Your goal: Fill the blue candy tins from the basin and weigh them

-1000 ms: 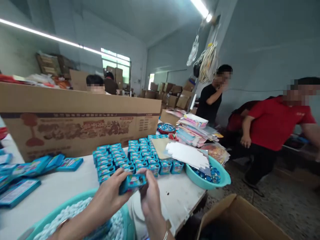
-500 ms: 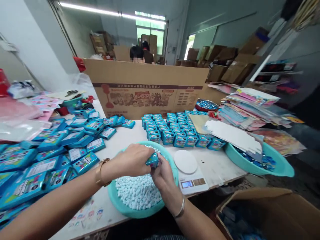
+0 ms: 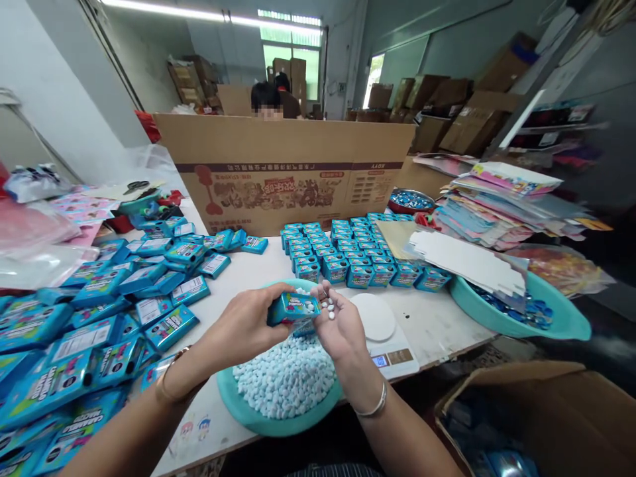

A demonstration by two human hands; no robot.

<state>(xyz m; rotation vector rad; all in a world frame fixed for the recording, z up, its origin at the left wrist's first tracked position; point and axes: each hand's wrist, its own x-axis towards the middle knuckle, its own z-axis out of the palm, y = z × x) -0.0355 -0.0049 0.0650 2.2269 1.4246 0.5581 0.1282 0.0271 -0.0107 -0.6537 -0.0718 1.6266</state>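
Note:
My left hand [image 3: 246, 326] grips a small blue candy box [image 3: 289, 307] by its sides, fingers wrapped round it. The box lies tilted toward the right, and white candies show at its open end. Beside that end my right hand [image 3: 344, 334] is turned palm up, fingers slightly curled, with several white candies [image 3: 330, 307] on it. Both hands are above a turquoise bowl [image 3: 229, 405] heaped with pale candies [image 3: 284, 381]. Another blue piece shows partly below the held box, too covered to make out.
Blue boxes [image 3: 171, 326] lie piled at left; rows of upright ones [image 3: 335, 266] stand behind the bowl. A white scale [image 3: 372, 317] sits right. Beyond are another turquoise bowl [image 3: 566, 324], paper stacks [image 3: 497, 212] and a cardboard panel [image 3: 283, 146]. An open carton [image 3: 541, 397] stands lower right. A person is behind the panel.
The hands have moved apart slightly. The box has turned so that its open end faces my right palm, which has opened upward and now shows candies on it.

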